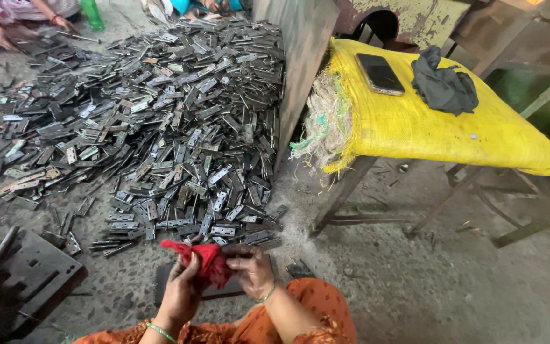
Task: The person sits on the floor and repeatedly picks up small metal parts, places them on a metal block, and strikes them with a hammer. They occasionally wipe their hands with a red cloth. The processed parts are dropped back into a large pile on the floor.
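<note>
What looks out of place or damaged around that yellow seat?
The yellow sack cover on the bench is torn at its left end, where frayed fibres hang loose. A phone and a crumpled dark cloth lie on it. Both hands, left hand and right hand, hold a red cloth.

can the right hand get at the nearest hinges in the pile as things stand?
Probably yes. The right hand sits just short of the hinge pile, nothing between them, but it and the left hand both grip a red cloth, so it would have to let go first.

Large heap of grey metal hinge plates on floor; black phone, dark crumpled cloth atop yellow woven sack.
</note>
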Demonstrator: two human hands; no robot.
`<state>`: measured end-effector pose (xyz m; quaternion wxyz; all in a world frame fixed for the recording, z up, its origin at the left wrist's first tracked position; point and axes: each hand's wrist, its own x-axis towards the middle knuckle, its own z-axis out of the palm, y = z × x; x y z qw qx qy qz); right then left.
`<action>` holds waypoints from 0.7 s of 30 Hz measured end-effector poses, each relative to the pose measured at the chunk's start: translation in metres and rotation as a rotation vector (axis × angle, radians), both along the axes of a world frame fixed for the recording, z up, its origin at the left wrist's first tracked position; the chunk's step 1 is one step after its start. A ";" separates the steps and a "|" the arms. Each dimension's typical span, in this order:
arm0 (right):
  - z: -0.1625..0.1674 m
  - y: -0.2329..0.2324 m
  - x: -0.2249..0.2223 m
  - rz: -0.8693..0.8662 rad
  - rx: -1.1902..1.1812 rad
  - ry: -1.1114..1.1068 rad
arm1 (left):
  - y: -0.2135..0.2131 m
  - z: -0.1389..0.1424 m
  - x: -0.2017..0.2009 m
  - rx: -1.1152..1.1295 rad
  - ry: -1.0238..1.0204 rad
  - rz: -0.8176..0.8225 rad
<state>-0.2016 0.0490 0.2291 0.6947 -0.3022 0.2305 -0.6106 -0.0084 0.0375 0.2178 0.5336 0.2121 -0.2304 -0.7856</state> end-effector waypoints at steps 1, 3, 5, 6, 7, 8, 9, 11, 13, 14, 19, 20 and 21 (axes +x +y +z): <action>-0.013 0.000 -0.005 -0.008 0.048 -0.006 | -0.001 0.009 0.000 0.098 -0.179 0.095; -0.028 -0.004 -0.020 -0.045 0.074 0.046 | -0.009 0.024 0.003 0.095 -0.219 0.204; -0.030 -0.010 -0.033 -0.088 0.037 0.164 | -0.016 0.035 0.003 0.053 -0.236 0.279; -0.029 -0.011 -0.036 -0.054 0.016 0.127 | -0.020 0.039 0.000 0.014 -0.233 0.307; -0.027 -0.012 -0.037 -0.011 0.003 0.087 | -0.023 0.040 -0.005 -0.030 -0.242 0.299; -0.026 -0.012 -0.036 0.033 -0.027 0.082 | -0.025 0.039 -0.009 -0.069 -0.252 0.300; -0.025 -0.012 -0.032 0.083 -0.059 0.075 | -0.026 0.036 -0.016 -0.091 -0.266 0.240; -0.026 -0.010 -0.023 0.125 -0.107 0.111 | -0.029 0.023 -0.026 -0.166 -0.341 0.201; -0.032 -0.010 -0.017 0.119 -0.028 0.125 | -0.024 0.004 -0.031 -0.163 -0.395 0.212; -0.038 -0.010 -0.014 0.054 -0.030 0.132 | -0.024 -0.005 -0.032 -0.126 -0.384 0.215; -0.074 -0.024 -0.023 -0.220 -0.154 0.226 | -0.022 -0.028 -0.034 0.026 -0.393 0.308; -0.080 -0.029 -0.027 -0.270 -0.030 0.195 | -0.019 -0.025 -0.033 0.145 -0.373 0.320; -0.084 -0.035 -0.032 -0.324 0.093 0.162 | -0.016 -0.020 -0.034 0.263 -0.352 0.323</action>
